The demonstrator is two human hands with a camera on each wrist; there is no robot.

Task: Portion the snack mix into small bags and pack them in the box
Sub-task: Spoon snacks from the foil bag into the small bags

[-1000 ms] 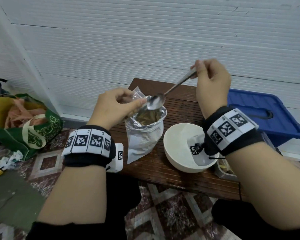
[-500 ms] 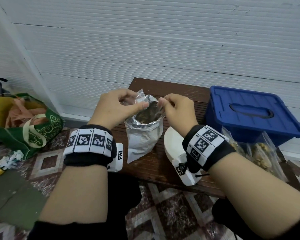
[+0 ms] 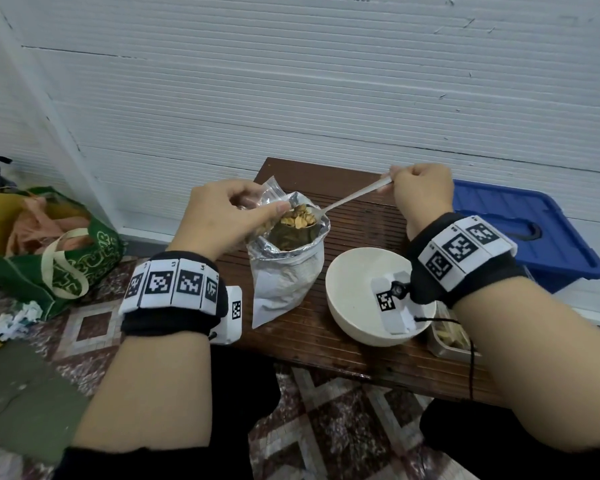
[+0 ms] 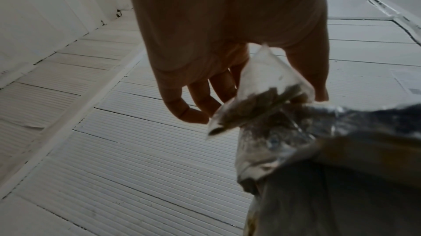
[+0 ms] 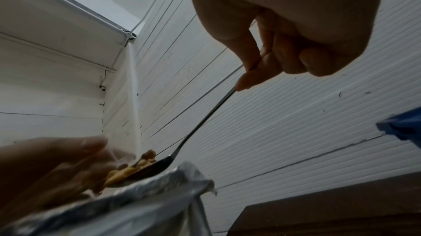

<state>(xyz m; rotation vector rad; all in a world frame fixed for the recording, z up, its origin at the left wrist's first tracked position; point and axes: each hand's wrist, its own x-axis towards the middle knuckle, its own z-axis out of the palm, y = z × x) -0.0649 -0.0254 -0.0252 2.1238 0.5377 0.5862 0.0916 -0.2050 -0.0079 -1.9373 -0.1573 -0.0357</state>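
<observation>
Snack mix (image 3: 298, 216) sits heaped on a spoon (image 3: 347, 199) over the open mouth of the foil bag (image 3: 286, 271), which stands on the wooden table (image 3: 329, 341). R hand (image 3: 421, 192) pinches the spoon handle; L hand (image 3: 222, 216) pinches a small clear bag (image 4: 262, 92) w/ the foil rim. White bowl (image 3: 354, 271) just right of the bag, blue box (image 3: 520, 233) behind.

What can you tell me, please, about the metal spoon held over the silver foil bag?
The slim, shiny metal spoon slopes down from the right hand, which pinches the handle's end, to its bowl above the open mouth of the silver foil bag. The bowl carries a heap of tan snack mix. It sits close to the left hand's thumb and the small clear bag that hand pinches; whether they touch is unclear.
</observation>
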